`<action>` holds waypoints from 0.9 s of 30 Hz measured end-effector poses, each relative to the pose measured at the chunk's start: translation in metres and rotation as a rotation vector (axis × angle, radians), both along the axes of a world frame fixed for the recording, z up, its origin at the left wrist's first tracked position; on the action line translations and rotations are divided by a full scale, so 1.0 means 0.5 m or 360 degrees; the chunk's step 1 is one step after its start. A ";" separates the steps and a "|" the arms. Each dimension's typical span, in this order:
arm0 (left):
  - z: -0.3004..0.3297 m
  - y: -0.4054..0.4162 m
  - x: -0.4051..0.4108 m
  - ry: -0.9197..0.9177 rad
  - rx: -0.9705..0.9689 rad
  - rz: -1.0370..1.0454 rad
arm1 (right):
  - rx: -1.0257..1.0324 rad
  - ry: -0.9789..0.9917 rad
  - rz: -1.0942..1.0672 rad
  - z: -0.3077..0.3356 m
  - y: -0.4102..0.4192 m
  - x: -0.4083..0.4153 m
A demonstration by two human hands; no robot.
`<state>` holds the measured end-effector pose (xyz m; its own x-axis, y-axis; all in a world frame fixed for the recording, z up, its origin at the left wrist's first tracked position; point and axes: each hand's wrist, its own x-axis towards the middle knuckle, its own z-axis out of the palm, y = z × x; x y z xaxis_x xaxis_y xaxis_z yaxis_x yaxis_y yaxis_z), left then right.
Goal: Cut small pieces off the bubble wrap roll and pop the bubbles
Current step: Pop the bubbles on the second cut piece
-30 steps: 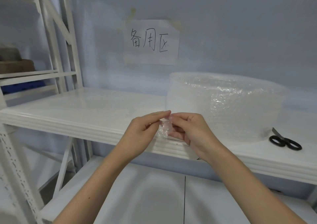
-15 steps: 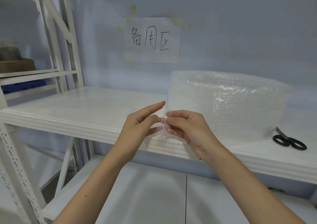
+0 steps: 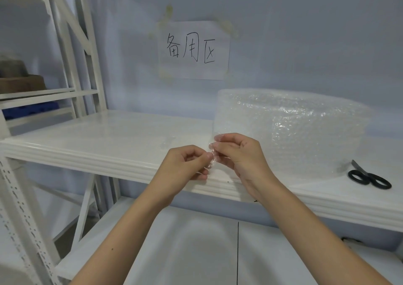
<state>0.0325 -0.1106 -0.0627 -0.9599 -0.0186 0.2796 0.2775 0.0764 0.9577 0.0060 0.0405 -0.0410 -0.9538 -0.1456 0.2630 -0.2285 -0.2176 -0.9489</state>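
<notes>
A small clear piece of bubble wrap hangs between my two hands, just in front of the shelf's front edge. My left hand pinches its lower left side with curled fingers. My right hand pinches its upper right side between thumb and fingertips. Behind my right hand, the large clear bubble wrap roll lies on the white shelf. Black-handled scissors lie shut on the shelf, to the right of the roll.
A paper sign with handwritten characters is taped to the blue wall. White metal shelving uprights stand at the left, with brown and blue items on their shelves. A lower white shelf lies beneath my arms.
My left index finger, stretched out half a second ago, has curled in. Both hands have shifted a little on the bubble wrap piece.
</notes>
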 end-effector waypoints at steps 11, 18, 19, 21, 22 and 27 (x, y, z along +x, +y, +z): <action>0.001 -0.006 -0.001 -0.0006 0.0008 -0.0018 | 0.0098 0.0077 -0.0008 0.013 -0.004 -0.010; 0.007 -0.004 0.002 -0.0012 0.0101 -0.0043 | 0.0066 0.0090 -0.0039 0.007 -0.003 -0.013; 0.009 -0.001 0.003 0.0000 0.0116 -0.0051 | 0.0064 0.0099 -0.0038 0.006 -0.004 -0.012; 0.010 0.004 0.003 0.0033 0.0101 -0.0029 | 0.0064 0.0120 -0.0026 0.003 -0.007 -0.010; 0.010 0.005 0.002 0.0047 0.0087 -0.0007 | 0.0061 0.0126 -0.0021 0.003 -0.008 -0.010; 0.007 0.000 -0.002 0.0060 0.0065 0.0050 | 0.0071 0.0146 -0.0056 0.004 -0.008 -0.010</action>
